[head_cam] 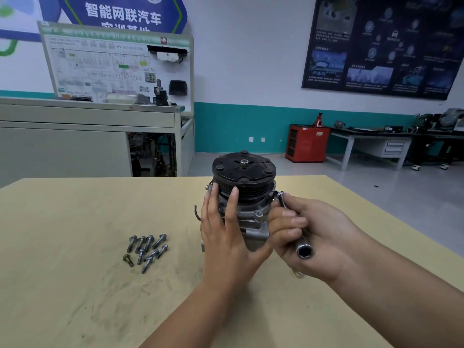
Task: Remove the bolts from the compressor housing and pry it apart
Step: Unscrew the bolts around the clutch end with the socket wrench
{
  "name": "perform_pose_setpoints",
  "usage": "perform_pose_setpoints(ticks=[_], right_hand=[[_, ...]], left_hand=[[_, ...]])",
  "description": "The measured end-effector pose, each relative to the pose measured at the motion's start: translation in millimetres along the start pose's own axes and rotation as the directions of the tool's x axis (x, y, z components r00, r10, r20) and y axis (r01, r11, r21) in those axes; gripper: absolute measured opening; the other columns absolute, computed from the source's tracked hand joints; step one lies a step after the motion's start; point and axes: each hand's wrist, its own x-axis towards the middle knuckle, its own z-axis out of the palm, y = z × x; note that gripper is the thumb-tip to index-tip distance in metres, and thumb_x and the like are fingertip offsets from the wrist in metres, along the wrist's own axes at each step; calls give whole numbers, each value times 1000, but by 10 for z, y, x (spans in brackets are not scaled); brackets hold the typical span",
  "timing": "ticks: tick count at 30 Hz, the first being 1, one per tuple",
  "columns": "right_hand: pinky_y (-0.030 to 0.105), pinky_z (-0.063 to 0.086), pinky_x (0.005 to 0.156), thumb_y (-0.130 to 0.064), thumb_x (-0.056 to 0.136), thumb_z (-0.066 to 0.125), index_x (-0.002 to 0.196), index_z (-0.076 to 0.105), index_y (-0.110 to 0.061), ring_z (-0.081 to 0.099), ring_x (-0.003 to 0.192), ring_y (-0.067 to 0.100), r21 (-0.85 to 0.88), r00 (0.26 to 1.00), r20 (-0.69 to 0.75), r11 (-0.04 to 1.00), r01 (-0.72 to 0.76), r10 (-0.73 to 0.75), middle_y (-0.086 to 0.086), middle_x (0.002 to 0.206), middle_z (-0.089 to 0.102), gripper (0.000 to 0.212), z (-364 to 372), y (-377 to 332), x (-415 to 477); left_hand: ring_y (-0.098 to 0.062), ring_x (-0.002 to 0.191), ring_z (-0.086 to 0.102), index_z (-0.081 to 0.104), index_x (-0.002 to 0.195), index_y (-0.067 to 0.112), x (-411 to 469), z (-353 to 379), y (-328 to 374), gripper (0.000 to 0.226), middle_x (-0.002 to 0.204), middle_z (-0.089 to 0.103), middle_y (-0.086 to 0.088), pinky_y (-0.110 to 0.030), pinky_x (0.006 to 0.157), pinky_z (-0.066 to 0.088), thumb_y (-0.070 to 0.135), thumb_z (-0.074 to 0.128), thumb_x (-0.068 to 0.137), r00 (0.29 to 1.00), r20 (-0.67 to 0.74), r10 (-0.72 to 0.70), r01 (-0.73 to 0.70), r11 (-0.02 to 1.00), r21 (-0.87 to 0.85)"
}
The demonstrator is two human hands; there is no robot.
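The grey metal compressor housing (251, 218) stands mid-way across the beige worktop (75, 272). The left hand (221, 229) braces it, fingers straight; the right hand (308, 237) has its fingers clamped on a chrome L-shaped socket wrench (304, 252) at the housing's right edge. Seat it squarely and turn steadily.

The left forearm (190, 310) comes in from the bottom edge and rises toward the upper right. The left hand (226, 229) stands upright with its back to the camera. Its fingers (234, 197) are straight and a little spread, and they lie flat against the side of the compressor (244, 177), the tips pointing up. The right forearm (401, 285) enters from the lower right and points left. The right hand (313, 237) is just beside the left one. Its fingers are curled, knuckles toward the left, and they grip a wrench (304, 252) in the fist. Both wrists are almost straight, above the surface.
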Motion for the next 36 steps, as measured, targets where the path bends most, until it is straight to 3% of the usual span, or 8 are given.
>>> perform_pose_setpoints(ticks=[5, 9, 13, 16, 19, 24, 32, 36], right_hand=[[10, 22, 25, -29, 101, 37, 68, 43, -10, 25, 22, 4, -178, 999, -34, 984, 8, -14, -3, 41, 28, 38, -41, -35, -60], [11, 23, 25, -28, 101, 37, 71, 42, -11, 25, 23, 4, -345, 997, -68, 939, 10, -35, -3, 40, 29, 35, -21, -72, -82], [13, 20, 24, -31, 102, 35, 75, 41, -12, 22, 25, 4, -595, 991, -115, 804, -13, -69, -4, 41, 29, 34, -26, -147, -100], [14, 19, 26, -33, 101, 38, 81, 48, -10, 21, 29, 4, -817, 986, -110, 576, -18, -126, -4, 45, 28, 31, -85, -275, -135], [16, 24, 31, -30, 98, 47, 93, 57, -6, 27, 32, 7, -984, 982, -43, 176, -10, -183, -4, 45, 37, 27, -158, -435, -154], [18, 36, 38, -41, 92, 53, 90, 61, -17, 41, 35, 8, -960, 969, 90, -280, 22, -230, -7, 46, 48, 26, -228, -582, -99], [12, 35, 41, -42, 95, 47, 77, 48, -33, 49, 38, -1, -719, 949, 212, -695, -12, -235, -7, 56, 54, 20, -251, -843, -32], [20, 32, 53, -36, 97, 45, 73, 42, -37, 48, 61, 3, -636, 919, 295, -771, -17, -263, -9, 67, 55, 25, -268, -980, 159]], left_hand=[[-31, 143, 14, 10, 145, 29, -17, -6, -38, 108, 155, 11, -5, -42, 114, 13, 52, 77, 64, 999, 45, -3, 1, 998, 55], [-30, 143, 12, 9, 146, 29, -28, -8, -50, 113, 155, 9, -4, -44, 114, 14, 50, 81, 61, 999, 41, 11, -14, 998, 65], [-32, 143, 16, 12, 146, 28, -17, 7, -58, 110, 155, 13, -8, -44, 117, 16, 48, 82, 63, 1000, 21, 14, -15, 999, 49], [-34, 142, 19, 17, 145, 24, -12, 3, -59, 96, 154, 16, -10, -46, 116, 19, 54, 68, 69, 1000, 15, 24, -25, 998, 49], [-33, 142, 18, 20, 144, 25, -16, 0, -45, 93, 154, 15, -8, -49, 114, 23, 55, 66, 69, 1000, 21, 1, -2, 999, 51], [-28, 143, 14, 20, 144, 26, -6, -11, -35, 92, 154, 14, -4, -48, 113, 20, 55, 65, 69, 1000, 27, 3, -4, 999, 44], [-25, 142, 14, 24, 142, 26, 0, -13, -5, 88, 152, 16, -4, -64, 108, 27, 54, 64, 69, 1000, 19, 2, -3, 1000, 22], [-25, 143, 13, 25, 141, 26, -11, -21, -5, 86, 152, 16, -4, -62, 110, 25, 53, 64, 68, 1000, 26, -5, 4, 1000, 15]])
